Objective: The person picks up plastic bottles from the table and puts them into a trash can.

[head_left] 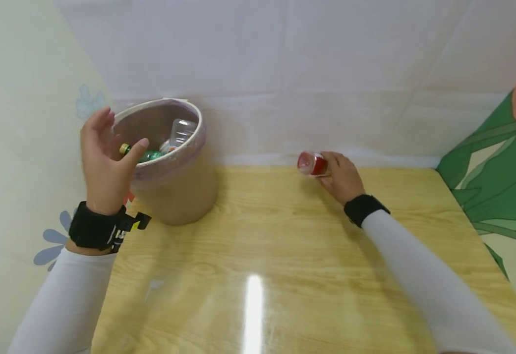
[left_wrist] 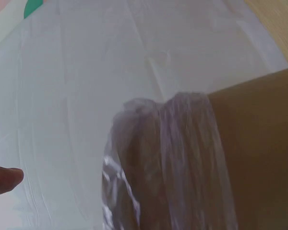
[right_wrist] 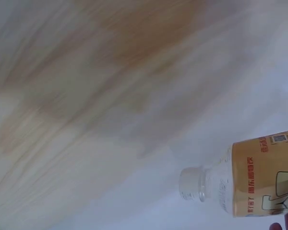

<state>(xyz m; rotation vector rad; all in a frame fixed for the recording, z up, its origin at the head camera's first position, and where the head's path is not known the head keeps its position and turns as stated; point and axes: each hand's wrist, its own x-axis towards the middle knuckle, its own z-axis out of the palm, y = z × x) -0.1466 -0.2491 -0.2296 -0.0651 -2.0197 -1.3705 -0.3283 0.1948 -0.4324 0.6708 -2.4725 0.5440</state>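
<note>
My right hand (head_left: 341,178) grips a clear plastic bottle (head_left: 313,163) above the far part of the table, its base end tilted toward the head camera. In the right wrist view the bottle shows a white cap and an orange-yellow label (right_wrist: 265,175); red also shows on it from the head. My left hand (head_left: 107,162) is raised at the near left rim of a brown bin (head_left: 183,196), thumb and fingers spread apart with nothing between them. Inside the bin lie a green bottle (head_left: 151,156) with a yellow cap and a clear plastic bottle (head_left: 183,132).
A thin clear bag lines the bin, folded over its rim (left_wrist: 192,158). The bin stands at the left on a glossy wooden table (head_left: 258,236) that carries a bright light reflection. White sheeting (head_left: 284,73) covers the wall behind; a flower-patterned surface (head_left: 497,187) borders the right.
</note>
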